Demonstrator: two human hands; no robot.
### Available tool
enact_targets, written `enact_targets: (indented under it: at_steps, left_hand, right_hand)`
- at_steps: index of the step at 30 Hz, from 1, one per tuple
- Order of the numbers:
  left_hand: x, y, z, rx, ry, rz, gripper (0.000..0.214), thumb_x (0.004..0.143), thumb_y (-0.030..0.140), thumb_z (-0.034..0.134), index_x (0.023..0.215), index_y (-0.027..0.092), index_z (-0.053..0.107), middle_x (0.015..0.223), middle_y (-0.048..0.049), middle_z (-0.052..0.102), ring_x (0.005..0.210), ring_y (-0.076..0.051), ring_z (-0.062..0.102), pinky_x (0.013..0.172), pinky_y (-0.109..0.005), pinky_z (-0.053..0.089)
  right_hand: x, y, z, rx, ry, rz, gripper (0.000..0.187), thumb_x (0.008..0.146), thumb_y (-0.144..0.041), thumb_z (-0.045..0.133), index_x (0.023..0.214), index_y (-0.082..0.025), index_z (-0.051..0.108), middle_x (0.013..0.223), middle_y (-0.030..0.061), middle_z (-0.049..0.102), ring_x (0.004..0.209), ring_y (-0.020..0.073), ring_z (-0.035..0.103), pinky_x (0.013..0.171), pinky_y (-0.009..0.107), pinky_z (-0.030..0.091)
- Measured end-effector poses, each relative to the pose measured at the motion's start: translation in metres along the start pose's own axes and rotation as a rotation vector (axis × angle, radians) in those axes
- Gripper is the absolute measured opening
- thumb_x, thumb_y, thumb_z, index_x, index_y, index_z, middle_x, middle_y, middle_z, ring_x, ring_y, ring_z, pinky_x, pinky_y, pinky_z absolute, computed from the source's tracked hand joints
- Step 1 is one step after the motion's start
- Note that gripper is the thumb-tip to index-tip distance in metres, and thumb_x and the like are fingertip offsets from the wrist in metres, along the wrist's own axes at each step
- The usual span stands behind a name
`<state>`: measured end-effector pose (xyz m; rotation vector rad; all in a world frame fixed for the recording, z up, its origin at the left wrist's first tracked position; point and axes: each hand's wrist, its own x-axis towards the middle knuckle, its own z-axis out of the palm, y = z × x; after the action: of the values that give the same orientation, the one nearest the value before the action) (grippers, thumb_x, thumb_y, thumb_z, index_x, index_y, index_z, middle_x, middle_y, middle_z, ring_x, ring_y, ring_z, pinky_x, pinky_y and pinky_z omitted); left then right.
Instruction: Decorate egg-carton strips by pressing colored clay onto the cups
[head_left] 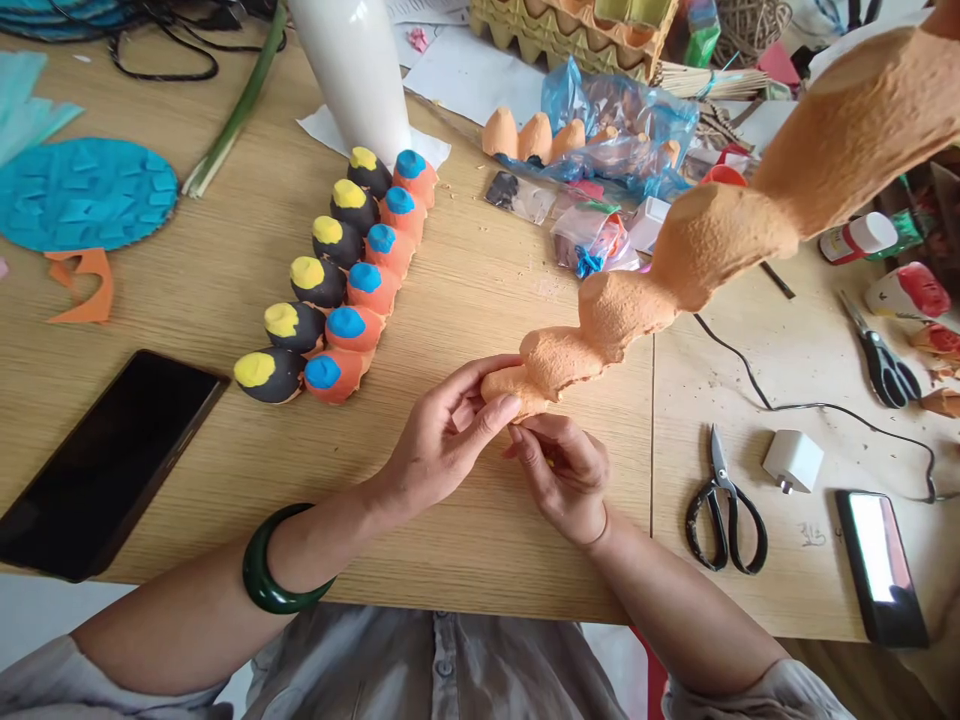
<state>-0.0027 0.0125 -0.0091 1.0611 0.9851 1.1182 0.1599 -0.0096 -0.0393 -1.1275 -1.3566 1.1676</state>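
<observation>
My left hand [439, 430] is closed round the near end of an orange-painted egg-carton strip [630, 310], thumb on top. The strip slants up to the right, its far cups close to the camera. Just under that end, my right hand [562, 475] pinches at the strip's lower edge. A speck of yellow shows among its curled fingers; what it is I cannot make out. Left of my hands lie two joined-looking rows of egg-carton cups: black cups [319, 283] topped with yellow clay, and orange cups [367, 290] topped with blue clay.
Black-handled scissors [724, 510], a white charger [793, 460] and a phone [881, 570] lie to the right. A large dark phone [112, 460] is at left. Behind stand a white bottle [352, 70], a blue plastic bag [622, 120] and stacked egg trays [577, 35].
</observation>
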Motion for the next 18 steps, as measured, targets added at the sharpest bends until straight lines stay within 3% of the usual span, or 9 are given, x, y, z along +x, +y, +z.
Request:
enact_targets:
  at_steps: [8, 13, 18]
  left_hand:
    - [0.004, -0.006, -0.002, 0.030, 0.060, -0.001, 0.042, 0.096, 0.045, 0.073, 0.125, 0.016, 0.069, 0.120, -0.0105, 0.080, 0.111, -0.024, 0.077, 0.090, -0.028, 0.063]
    - [0.005, -0.008, -0.006, -0.023, -0.034, -0.013, 0.048, 0.101, 0.045, 0.067, 0.141, 0.019, 0.066, 0.141, -0.0107, 0.073, 0.129, -0.025, 0.071, 0.104, -0.030, 0.061]
    - [0.006, -0.005, -0.006, -0.029, -0.088, -0.032, 0.064, 0.094, 0.041, 0.075, 0.150, 0.016, 0.058, 0.140, -0.0141, 0.074, 0.131, -0.029, 0.070, 0.107, -0.035, 0.062]
  right_hand:
    - [0.002, -0.003, 0.005, -0.022, 0.031, -0.022, 0.010, 0.095, -0.034, 0.075, 0.097, -0.025, 0.074, 0.068, -0.0014, 0.071, 0.051, 0.0124, 0.065, 0.051, 0.025, 0.056]
    - [0.008, -0.007, 0.004, 0.097, 0.041, 0.023, 0.008, 0.096, -0.033, 0.075, 0.100, -0.026, 0.073, 0.077, -0.0014, 0.076, 0.054, 0.0118, 0.069, 0.053, 0.025, 0.061]
    - [0.010, -0.007, 0.004, 0.149, 0.054, 0.041, 0.013, 0.095, -0.036, 0.077, 0.100, -0.025, 0.074, 0.080, -0.0008, 0.077, 0.059, 0.0127, 0.071, 0.053, 0.026, 0.065]
